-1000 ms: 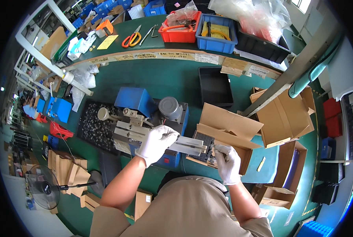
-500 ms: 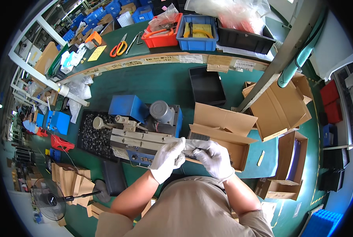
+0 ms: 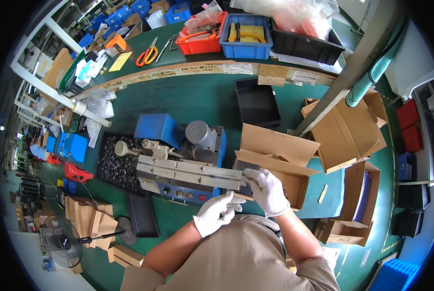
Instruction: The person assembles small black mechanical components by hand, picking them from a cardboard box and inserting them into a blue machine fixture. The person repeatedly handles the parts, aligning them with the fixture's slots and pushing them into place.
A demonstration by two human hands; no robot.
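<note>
The left hand's [image 3: 216,214] grip has come off the metal rail [image 3: 192,172] and curls loosely, holding nothing, just below it. The right hand [image 3: 269,190] pinches the rail's end, beside the open cardboard box [image 3: 275,160]. The blue machine [image 3: 178,145] lies behind the rail.

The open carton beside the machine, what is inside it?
Inside the carton a dark ridged mass of small parts shows; the right hand covers much, the rest is hidden.
</note>
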